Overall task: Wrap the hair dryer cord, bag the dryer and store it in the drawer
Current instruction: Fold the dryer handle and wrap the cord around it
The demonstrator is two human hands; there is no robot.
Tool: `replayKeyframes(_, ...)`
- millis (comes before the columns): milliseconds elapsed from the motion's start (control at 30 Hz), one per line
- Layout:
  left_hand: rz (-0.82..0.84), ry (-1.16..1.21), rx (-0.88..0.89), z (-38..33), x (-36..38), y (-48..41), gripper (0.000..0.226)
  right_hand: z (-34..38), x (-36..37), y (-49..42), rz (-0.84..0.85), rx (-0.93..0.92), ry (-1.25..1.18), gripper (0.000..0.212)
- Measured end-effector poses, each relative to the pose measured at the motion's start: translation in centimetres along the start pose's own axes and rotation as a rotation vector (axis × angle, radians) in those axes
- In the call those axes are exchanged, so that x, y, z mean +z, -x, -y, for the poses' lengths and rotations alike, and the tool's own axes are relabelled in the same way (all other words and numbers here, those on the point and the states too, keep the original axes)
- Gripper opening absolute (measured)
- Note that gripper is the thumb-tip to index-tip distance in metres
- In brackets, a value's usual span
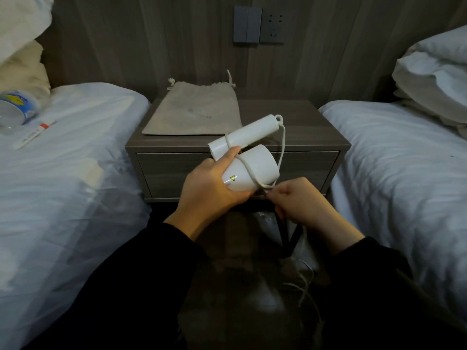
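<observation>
Left hand (212,188): fingers and thumb curled round the barrel of the white plastic folding hair dryer (252,170), held in the air before the closed grey wood-grain drawer (177,170). Right hand (303,203): fingers curled, pinching the white cord (281,145) just under the barrel. The cord runs from the handle end, crosses the barrel and passes to that hand. A beige cloth drawstring bag (194,112) lies flat on the grey bedside table (303,127), toward its back left corner.

L sleeve (151,274) & R sleeve (379,284): black, long, loose plain fabric, cuffs ending at wrists. L hand (209,188) & R hand (303,205) bare past cuffs.
</observation>
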State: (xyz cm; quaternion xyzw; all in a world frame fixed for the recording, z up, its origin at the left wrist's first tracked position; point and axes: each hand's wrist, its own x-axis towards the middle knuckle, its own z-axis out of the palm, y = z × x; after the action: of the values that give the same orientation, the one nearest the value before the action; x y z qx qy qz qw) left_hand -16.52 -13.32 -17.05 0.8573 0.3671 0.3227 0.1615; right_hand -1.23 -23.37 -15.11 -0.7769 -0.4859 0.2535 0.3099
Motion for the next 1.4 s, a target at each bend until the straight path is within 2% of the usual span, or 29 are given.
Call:
replayKeyframes(300, -0.049, -0.253, 0.159, 0.8, 0.9, -0.2, 0.085, 1.1, -1.3, 0.9, 0.043, -0.144, 0.389, 0.015)
replayKeyframes(400, -0.023, -0.292, 0.201, 1.0, 0.7, -0.3, 0.084, 1.6, -1.9, 1.5, 0.076, -0.162, 0.512, 0.026)
replayKeyframes(467, -0.013, -0.298, 0.216, 1.1, 0.6, -0.3, 0.084, 1.7, -2.1, 1.6, 0.022, -0.153, 0.594, 0.024)
replayKeyframes(533, -0.031, -0.318, 0.247, 1.2, 0.5, -0.3, 0.085, 1.7, -2.6, 1.5, -0.140, -0.119, 0.641, 0.009)
replayKeyframes(567, -0.038, -0.327, 0.263, 1.3, 0.4, -0.4, 0.086, 1.6, -3.0, 1.5, -0.221, -0.087, 0.645, 0.019)
replayKeyframes(633, -0.041, -0.340, 0.280, 1.5, 0.3, -0.4, 0.089, 1.0, -3.9, 1.2, -0.257, -0.057, 0.571, 0.037)
replayKeyframes(667, -0.037, -0.346, 0.282, 1.6, 0.2, -0.5, 0.090, 1.0, -4.2, 1.2, -0.199, -0.083, 0.484, 0.038)
replayKeyframes(767, 0.007, -0.361, 0.292, 1.8, 0.3, -0.4, 0.089, 1.1, -4.3, 1.5, 0.099, -0.238, 0.283, 0.011)
replayKeyframes(833, 0.046, -0.364, 0.318, 1.8, 0.7, -0.3, 0.088, 0.9, -4.2, 1.6, 0.170, -0.316, 0.336, 0.017)
replayKeyframes(900, 0.108, -0.390, 0.355, 1.5, 1.1, -0.2, 0.087, 0.8, -4.0, 1.3, 0.062, -0.409, 0.385, 0.019)
replayKeyframes(967, 0.184, -0.442, 0.392, 1.0, 1.5, -0.1, 0.088, 0.7, -3.9, 1.1, -0.121, -0.476, 0.343, 0.011)
replayKeyframes(1033, 0.196, -0.446, 0.428, 0.8, 1.7, 0.2, 0.088, 0.5, -4.2, 1.0, -0.291, -0.392, 0.319, 0.005)
replayKeyframes(1133, 0.168, -0.398, 0.459, 0.7, 1.7, 0.2, 0.085, -0.4, -4.9, 0.6, -0.458, -0.187, 0.446, 0.029)
replayKeyframes(1200, 0.150, -0.382, 0.468, 1.0, 1.5, 0.0, 0.084, -0.9, -5.3, 0.4, -0.443, -0.162, 0.417, 0.027)
replayKeyframes(1267, 0.159, -0.399, 0.488, 1.4, 1.1, -0.2, 0.087, -1.3, -6.0, 0.2, -0.333, -0.259, 0.210, 0.006)
replayKeyframes(1400, 0.207, -0.401, 0.546, 1.5, 0.6, -0.3, 0.085, -1.9, -7.5, 0.3, -0.169, -0.449, 0.094, 0.032)
